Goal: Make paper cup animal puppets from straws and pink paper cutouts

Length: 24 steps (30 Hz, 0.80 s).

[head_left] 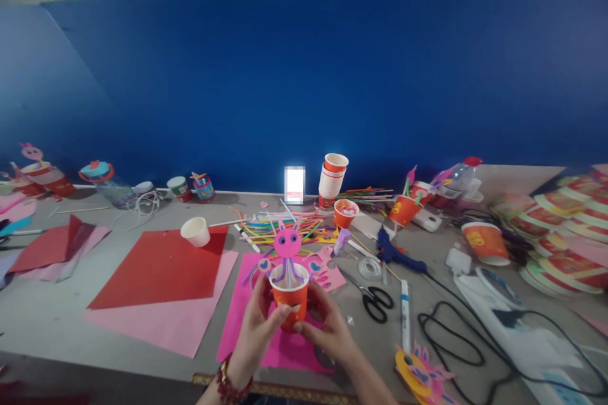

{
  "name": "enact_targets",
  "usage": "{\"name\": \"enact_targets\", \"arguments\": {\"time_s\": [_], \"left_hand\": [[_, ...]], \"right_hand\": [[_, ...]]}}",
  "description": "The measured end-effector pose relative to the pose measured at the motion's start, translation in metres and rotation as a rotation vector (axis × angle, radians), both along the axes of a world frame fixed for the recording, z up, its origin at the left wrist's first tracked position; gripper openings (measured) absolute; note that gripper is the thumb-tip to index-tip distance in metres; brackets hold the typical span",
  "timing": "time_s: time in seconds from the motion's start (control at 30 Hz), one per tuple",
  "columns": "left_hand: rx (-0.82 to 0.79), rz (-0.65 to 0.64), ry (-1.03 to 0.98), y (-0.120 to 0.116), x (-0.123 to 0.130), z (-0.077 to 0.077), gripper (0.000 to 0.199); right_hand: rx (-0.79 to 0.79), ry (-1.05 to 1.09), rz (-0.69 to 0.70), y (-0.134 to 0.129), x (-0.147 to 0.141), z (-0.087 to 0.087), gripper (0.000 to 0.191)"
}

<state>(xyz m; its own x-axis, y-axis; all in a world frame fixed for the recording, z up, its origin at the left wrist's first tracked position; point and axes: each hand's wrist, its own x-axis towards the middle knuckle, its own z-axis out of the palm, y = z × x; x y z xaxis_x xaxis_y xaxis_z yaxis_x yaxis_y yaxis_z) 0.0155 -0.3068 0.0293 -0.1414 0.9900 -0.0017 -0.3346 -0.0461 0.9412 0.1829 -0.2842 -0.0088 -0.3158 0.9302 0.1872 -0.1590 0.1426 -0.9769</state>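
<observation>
An orange-red paper cup (289, 299) is held upright between both hands, over a bright pink sheet (242, 316). My left hand (263, 316) wraps the cup's left side, with the thumb across its front. On the right side, my right hand (330, 326) grips it too, its thumb near the base. Rising from the cup is a pink paper bug figure (287, 240) with googly eyes, small antennae and purple pipe-cleaner limbs. Heart-decorated pink discs show at either side of the rim. The fingers behind the cup are partly hidden.
Black-handled scissors (375, 304), a blue glue gun (399, 253) with its cord, and a marker (405, 313) lie to the right. Pipe cleaners (304, 226) are heaped behind. Red paper (161, 269) and a white cup (195, 232) are at left. Stacked cups (331, 183) stand near the blue partition.
</observation>
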Motion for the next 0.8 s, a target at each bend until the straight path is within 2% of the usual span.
{"name": "enact_targets", "arguments": {"time_s": [0.07, 0.13, 0.23, 0.33, 0.4, 0.53, 0.6, 0.63, 0.7, 0.73, 0.8], "left_hand": [[0.008, 0.107, -0.018, 0.005, -0.008, 0.002, 0.054], [0.014, 0.162, 0.003, 0.013, -0.016, 0.007, 0.042], [0.022, 0.133, 0.06, 0.023, -0.021, 0.017, 0.029], [0.026, 0.123, 0.074, 0.025, -0.021, 0.022, 0.025], [0.056, 0.067, 0.068, 0.021, -0.019, 0.021, 0.03], [0.102, -0.225, 0.107, 0.01, -0.018, 0.007, 0.055], [0.093, -0.291, 0.159, 0.007, -0.021, 0.002, 0.057], [0.096, -0.278, 0.183, 0.008, -0.026, 0.002, 0.057], [0.133, -0.154, 0.246, 0.015, -0.044, 0.011, 0.055], [0.177, -0.044, 0.285, 0.022, -0.059, 0.019, 0.056], [0.259, 0.281, 0.474, 0.039, -0.098, 0.042, 0.055]], "right_hand": [[-0.007, -0.027, -0.024, -0.001, 0.0, -0.004, 0.074], [-0.014, -0.055, -0.044, -0.001, 0.001, -0.007, 0.077], [0.001, -0.075, -0.047, -0.001, 0.002, -0.01, 0.079], [0.027, -0.072, -0.055, 0.0, 0.003, -0.013, 0.076], [0.041, -0.06, -0.065, 0.0, 0.004, -0.016, 0.075], [0.073, -0.013, -0.03, 0.0, 0.003, -0.02, 0.073], [0.095, -0.006, -0.01, 0.0, 0.002, -0.016, 0.074], [0.107, -0.008, 0.006, 0.0, 0.002, -0.012, 0.076], [0.135, -0.015, 0.05, 0.002, 0.002, -0.003, 0.078], [0.15, -0.016, 0.065, 0.002, 0.003, 0.002, 0.076], [0.179, -0.025, 0.066, 0.004, 0.004, 0.009, 0.065]]}}
